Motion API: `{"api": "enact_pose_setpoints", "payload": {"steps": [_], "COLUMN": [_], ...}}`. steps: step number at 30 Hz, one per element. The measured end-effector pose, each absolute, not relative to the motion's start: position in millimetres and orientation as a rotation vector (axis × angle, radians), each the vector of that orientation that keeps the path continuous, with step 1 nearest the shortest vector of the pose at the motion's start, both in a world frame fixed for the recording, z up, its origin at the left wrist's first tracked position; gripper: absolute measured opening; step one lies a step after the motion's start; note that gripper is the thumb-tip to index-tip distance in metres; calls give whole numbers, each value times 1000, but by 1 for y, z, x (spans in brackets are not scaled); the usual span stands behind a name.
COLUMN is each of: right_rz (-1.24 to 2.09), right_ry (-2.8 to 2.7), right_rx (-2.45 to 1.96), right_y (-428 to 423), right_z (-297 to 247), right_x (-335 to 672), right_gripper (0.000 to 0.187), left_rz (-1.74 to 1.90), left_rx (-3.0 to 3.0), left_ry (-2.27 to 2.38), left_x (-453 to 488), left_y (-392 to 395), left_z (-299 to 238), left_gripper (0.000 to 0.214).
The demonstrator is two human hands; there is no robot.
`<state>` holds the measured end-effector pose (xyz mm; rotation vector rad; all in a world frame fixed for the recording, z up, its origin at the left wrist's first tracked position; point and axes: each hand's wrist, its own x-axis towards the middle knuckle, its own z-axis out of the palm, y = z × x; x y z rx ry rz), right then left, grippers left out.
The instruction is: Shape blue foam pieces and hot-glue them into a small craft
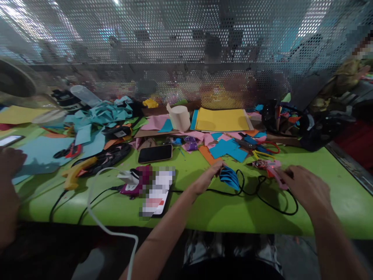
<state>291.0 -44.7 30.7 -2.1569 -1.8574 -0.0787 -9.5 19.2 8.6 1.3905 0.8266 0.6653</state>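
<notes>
Own bare left forearm (166,233) is closest, running up from the bottom edge over a glossy bright-green table (311,155). Left hand (208,177): pinching a layered, folded blue paper piece (229,179) by its left edge, just above the table, roughly midway between a lit-screen phone (161,190) and the other hand. Right hand (310,190): fingers on the handle of a pink plastic glue gun (272,166), small red light on its body; can't tell if the grip is closed. Black cord (287,214) loops below it. Beyond the blue piece: flat blue paper scraps (229,149), then stacked yellow sheets (221,119) beside a white paper roll (180,118). Co-worker's hand (11,159) at far left, blurred.
</notes>
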Motion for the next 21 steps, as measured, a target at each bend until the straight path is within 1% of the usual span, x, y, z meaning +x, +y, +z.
{"api": "enact_pose_setpoints", "payload": {"steps": [2, 3, 5, 7, 9, 14, 16, 21], "right_rz": [-148, -120, 93, 172, 215, 214, 167, -15], "right_ry": [-1858, -1872, -1980, -2028, -2110, -2177, -2210, -2308], "right_rx": [-1970, -1823, -1483, -1278, -1141, -1090, -1115, -1144], "right_y": [-48, -49, -50, -49, -47, -40, -38, -36], "right_z": [41, 46, 56, 65, 70, 74, 73, 74], "right_x": [281, 273, 251, 227, 206, 180, 178, 177], "right_gripper": [37, 30, 18, 12, 11, 12, 12, 15], "left_rz": [711, 723, 714, 714, 722, 727, 712, 672], "left_rx": [1391, 1386, 1380, 1395, 1427, 1508, 1539, 1585], "left_ry": [837, 843, 848, 850, 845, 794, 783, 765], "left_x": [-10, -9, -9, -9, -9, -10, -11, -14], "left_y": [16, 15, 13, 13, 14, 14, 14, 15], "left_z": [12, 13, 15, 14, 12, 11, 11, 8], "left_gripper": [24, 23, 22, 20, 20, 19, 18, 25]}}
